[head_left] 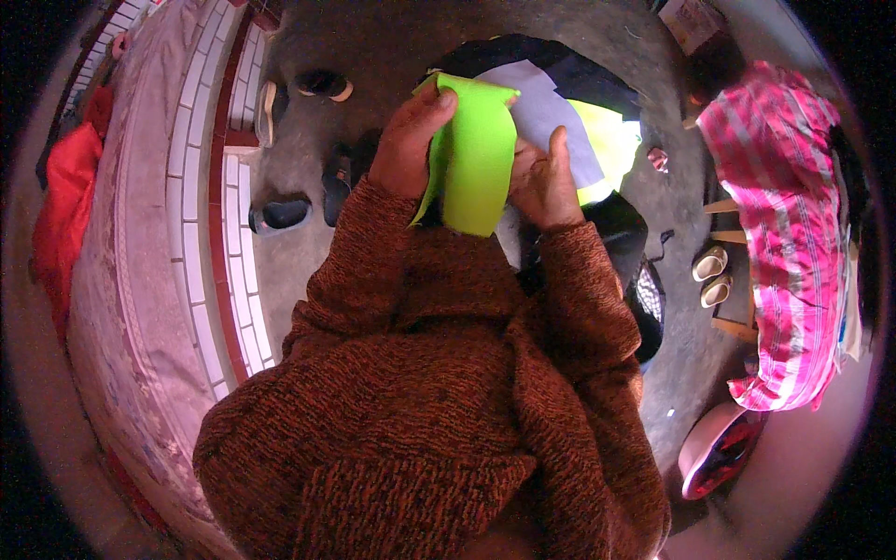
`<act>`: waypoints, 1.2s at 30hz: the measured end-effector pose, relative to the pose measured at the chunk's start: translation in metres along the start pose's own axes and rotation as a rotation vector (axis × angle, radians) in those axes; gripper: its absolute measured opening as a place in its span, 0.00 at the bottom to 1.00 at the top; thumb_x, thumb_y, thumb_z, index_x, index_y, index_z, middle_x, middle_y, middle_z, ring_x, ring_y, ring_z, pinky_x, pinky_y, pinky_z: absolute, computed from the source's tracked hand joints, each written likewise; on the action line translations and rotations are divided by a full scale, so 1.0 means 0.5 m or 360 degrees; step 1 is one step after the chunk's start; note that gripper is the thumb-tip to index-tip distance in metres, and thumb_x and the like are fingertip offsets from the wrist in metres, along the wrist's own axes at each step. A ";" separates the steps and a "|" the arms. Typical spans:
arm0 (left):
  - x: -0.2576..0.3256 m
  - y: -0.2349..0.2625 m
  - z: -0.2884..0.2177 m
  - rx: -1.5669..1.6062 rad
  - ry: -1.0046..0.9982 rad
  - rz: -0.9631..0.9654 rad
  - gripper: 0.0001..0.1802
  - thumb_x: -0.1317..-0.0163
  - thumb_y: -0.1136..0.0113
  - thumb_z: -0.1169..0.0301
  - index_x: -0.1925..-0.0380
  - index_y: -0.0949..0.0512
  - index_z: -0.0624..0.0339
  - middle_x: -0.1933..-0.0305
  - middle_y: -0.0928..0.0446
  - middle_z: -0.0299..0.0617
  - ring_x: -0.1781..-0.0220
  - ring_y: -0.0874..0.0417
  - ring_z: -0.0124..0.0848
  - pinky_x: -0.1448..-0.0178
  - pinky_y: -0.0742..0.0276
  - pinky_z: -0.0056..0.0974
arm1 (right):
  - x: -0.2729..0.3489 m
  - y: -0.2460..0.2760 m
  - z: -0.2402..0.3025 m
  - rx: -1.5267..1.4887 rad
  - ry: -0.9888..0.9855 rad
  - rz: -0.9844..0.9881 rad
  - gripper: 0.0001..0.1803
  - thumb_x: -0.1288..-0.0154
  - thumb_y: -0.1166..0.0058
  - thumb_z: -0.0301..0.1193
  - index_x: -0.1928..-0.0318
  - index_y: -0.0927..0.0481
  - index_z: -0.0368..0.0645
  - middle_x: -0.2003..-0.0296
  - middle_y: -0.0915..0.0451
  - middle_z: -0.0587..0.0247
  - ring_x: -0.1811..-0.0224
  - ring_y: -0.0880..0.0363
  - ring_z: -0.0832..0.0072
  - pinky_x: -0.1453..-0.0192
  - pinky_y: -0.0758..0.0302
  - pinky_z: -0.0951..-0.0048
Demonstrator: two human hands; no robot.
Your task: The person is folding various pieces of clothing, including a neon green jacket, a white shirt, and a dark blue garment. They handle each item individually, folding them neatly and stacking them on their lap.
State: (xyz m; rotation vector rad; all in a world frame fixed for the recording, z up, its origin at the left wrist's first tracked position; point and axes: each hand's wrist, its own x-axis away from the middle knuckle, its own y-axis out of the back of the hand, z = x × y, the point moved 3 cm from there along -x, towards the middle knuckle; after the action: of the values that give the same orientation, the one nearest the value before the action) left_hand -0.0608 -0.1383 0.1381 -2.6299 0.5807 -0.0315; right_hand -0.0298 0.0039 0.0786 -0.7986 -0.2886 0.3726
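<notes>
I see the left hand [403,140] pinching the lime cloth [479,159] near its upper left corner, seemingly so it hangs down above the floor [373,42], while the right hand [553,191], half open, thumb raised, has unclear hold beside its right edge.

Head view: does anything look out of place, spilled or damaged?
Mildly untidy: several dark shoes lie scattered on the grey floor beside white brick-patterned tiles, while two cream slip-on shoes sit together. No spill or damage stands out.

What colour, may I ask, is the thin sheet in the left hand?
Thin sheet: bright yellow-green, head view.
</notes>
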 end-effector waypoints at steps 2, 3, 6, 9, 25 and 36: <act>0.006 -0.010 0.010 0.0043 0.0109 0.0131 0.17 0.30 0.58 0.64 0.51 0.27 0.62 0.55 0.23 0.38 0.56 0.24 0.25 0.51 0.28 0.31 | 0.010 -0.003 0.006 -0.0126 0.0013 -0.0008 0.55 0.44 0.82 0.73 0.37 0.39 0.35 0.39 0.34 0.50 0.37 0.36 0.59 0.32 0.44 0.58; 0.013 -0.011 0.019 0.0175 0.0206 0.0156 0.17 0.30 0.58 0.65 0.48 0.29 0.62 0.53 0.24 0.39 0.54 0.24 0.25 0.49 0.28 0.31 | 0.017 -0.009 0.008 -0.0237 0.0048 -0.0043 0.55 0.44 0.82 0.73 0.36 0.40 0.35 0.38 0.36 0.50 0.36 0.37 0.59 0.32 0.44 0.58; 0.041 -0.052 0.031 0.0254 0.0471 0.0273 0.17 0.32 0.56 0.67 0.46 0.31 0.62 0.51 0.25 0.39 0.52 0.24 0.26 0.48 0.28 0.32 | 0.037 0.003 0.001 -0.1012 0.0307 0.0693 0.54 0.43 0.76 0.73 0.34 0.45 0.37 0.36 0.39 0.49 0.35 0.39 0.58 0.31 0.44 0.58; 0.071 -0.094 0.059 0.0002 0.0684 0.0470 0.24 0.37 0.48 0.65 0.43 0.33 0.62 0.48 0.25 0.45 0.48 0.23 0.34 0.43 0.28 0.39 | 0.080 0.088 -0.033 -0.0226 0.0358 -0.0432 0.56 0.49 0.72 0.75 0.34 0.42 0.41 0.40 0.34 0.48 0.41 0.31 0.58 0.40 0.32 0.58; 0.072 -0.027 0.214 -0.0921 0.0475 0.1012 0.26 0.52 0.33 0.68 0.52 0.28 0.62 0.55 0.24 0.39 0.52 0.25 0.28 0.46 0.29 0.35 | 0.279 0.207 0.067 0.0346 0.0707 -0.1111 0.22 0.46 0.38 0.29 0.51 0.27 0.37 0.55 0.22 0.58 0.54 0.23 0.67 0.47 0.27 0.63; -0.163 0.016 0.037 -0.0834 -0.0057 0.0516 0.16 0.49 0.41 0.77 0.57 0.27 0.63 0.60 0.23 0.41 0.58 0.22 0.28 0.53 0.26 0.33 | 0.136 0.166 0.290 0.0600 0.1348 -0.1042 0.27 0.45 0.38 0.27 0.44 0.30 0.37 0.54 0.23 0.61 0.54 0.25 0.74 0.48 0.28 0.70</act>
State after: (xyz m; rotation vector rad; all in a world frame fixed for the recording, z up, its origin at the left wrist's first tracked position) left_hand -0.1362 -0.1038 0.1239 -2.9783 1.1234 0.3061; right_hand -0.0429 0.1785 0.1211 -0.3967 0.3149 -0.5223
